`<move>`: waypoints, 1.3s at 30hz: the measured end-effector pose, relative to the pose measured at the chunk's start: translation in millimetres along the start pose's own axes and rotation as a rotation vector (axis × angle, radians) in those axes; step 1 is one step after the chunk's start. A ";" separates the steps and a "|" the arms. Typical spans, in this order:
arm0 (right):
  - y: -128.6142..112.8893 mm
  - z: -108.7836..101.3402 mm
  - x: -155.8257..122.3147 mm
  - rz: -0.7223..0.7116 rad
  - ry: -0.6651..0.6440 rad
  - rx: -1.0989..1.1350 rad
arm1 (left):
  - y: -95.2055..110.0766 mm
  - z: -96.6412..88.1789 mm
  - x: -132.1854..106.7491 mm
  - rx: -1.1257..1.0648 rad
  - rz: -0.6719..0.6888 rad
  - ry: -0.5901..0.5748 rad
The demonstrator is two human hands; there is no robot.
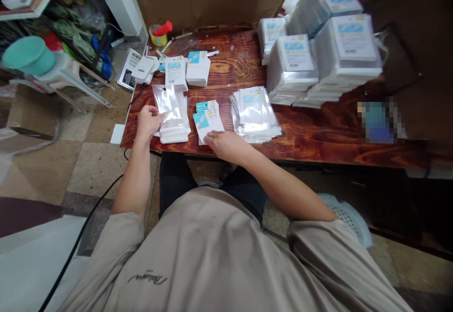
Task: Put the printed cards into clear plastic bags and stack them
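My left hand [148,121] is at the left side of a pile of clear plastic bags [174,113], with thumb and fingers pinched on the edge of the top bag. My right hand [228,146] holds the lower right corner of a white card with a blue printed corner [208,125]; its thumb is hidden. Beneath and behind that card, more printed cards [212,105] lie fanned out. Just right of them is a stack of clear bags with cards inside [253,111].
Behind the bags stand two stacks of printed cards [198,69] [176,72]. Tall piles of packed cards [345,43] fill the back right. Yellow tape with a red-handled tool [159,36], rubber bands [246,69] and a scale [129,69] are at the back and left.
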State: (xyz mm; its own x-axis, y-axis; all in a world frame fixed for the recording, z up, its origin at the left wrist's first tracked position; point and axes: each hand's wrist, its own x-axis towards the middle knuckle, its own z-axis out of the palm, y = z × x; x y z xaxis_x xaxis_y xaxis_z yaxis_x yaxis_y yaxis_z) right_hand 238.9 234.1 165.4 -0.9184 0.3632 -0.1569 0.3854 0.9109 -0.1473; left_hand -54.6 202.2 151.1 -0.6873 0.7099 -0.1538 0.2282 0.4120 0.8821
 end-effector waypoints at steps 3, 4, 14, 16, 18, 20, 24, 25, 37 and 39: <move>0.8 1.5 -3.4 0.039 0.021 0.012 | 3.8 9.6 -2.4 -0.190 -0.088 -0.060; 1.0 2.6 -4.3 0.059 0.037 0.020 | 4.6 12.3 -2.6 -0.221 -0.107 -0.062; 4.1 21.6 -14.9 0.199 0.362 0.211 | 6.7 19.5 0.5 -0.455 -0.231 -0.132; 4.5 22.6 -21.4 0.330 0.623 0.343 | 6.7 26.3 -4.4 -0.560 -0.230 -0.146; 2.5 21.5 -29.4 0.488 0.924 0.576 | 6.9 35.1 -11.8 -0.654 -0.206 -0.175; -1.5 19.8 -37.4 0.587 1.086 0.905 | 8.0 44.3 -20.1 -0.714 -0.183 -0.212; -9.8 22.2 -46.1 0.588 0.853 1.485 | 12.8 60.7 -35.1 -0.764 -0.144 -0.224; -11.0 24.6 -46.3 0.593 0.795 1.562 | 14.3 64.0 -38.3 -0.767 -0.139 -0.207; -11.7 40.0 -31.5 0.729 1.022 1.467 | 25.5 69.5 -74.8 -0.812 -0.085 -0.253; -15.2 40.2 -28.2 0.731 1.101 1.407 | 26.5 68.1 -80.2 -0.800 -0.076 -0.236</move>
State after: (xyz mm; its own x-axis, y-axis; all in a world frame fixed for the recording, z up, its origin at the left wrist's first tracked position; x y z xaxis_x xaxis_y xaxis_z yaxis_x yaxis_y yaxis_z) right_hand 262.5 202.1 132.8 0.0022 0.9994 -0.0360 -0.0694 -0.0357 -0.9969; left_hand 53.5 195.1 156.5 -0.4981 0.8343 -0.2363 -0.4321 -0.0025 0.9018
